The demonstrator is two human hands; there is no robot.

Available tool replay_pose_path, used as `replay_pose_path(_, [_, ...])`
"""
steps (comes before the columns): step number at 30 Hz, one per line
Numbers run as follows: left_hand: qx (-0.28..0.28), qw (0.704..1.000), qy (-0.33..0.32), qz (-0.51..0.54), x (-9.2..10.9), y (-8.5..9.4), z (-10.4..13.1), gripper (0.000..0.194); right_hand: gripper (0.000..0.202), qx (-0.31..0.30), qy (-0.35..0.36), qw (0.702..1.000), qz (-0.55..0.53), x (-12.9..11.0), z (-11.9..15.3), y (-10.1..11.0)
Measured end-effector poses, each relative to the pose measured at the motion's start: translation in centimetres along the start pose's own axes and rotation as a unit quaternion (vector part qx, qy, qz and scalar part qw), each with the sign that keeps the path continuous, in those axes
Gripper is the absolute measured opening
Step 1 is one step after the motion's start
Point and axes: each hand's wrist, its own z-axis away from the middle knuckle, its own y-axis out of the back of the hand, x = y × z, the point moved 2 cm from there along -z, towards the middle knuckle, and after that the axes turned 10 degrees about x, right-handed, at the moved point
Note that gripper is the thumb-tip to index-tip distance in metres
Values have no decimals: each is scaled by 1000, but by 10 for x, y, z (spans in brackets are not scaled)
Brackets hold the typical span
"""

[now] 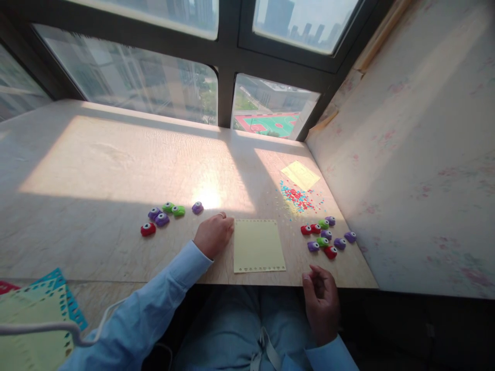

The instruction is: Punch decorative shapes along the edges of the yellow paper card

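Sunlit bench [96,170] before us. Our left hand [215,234] curls at the yellow sheet [259,246], grip unclear; our right hand [320,304], half-curled, is released.

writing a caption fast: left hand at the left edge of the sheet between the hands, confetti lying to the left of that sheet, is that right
Not quite: the confetti lies to the right of the sheet, as the head view shows. The left hand is at its left edge, as you say.
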Motion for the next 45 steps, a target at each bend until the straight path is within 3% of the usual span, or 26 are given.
replay_pose_path(13, [77,997,-1,15,-5,-18,-7,32,32,-49,14,999,14,-1,14,-5])
replay_pose_path(24, [100,995,-11,-19,-3,-21,-7,32,32,-74,15,997,14,-4,19,-3])
replay_pose_path(32, [100,985,87,106,-8,-18,-7,20,35,-75,-9,997,0,0,21,0])
replay_pose_path(45, [121,991,22,51,1,-29,-4,18,37,-101,-25,995,3,-2,25,-3])
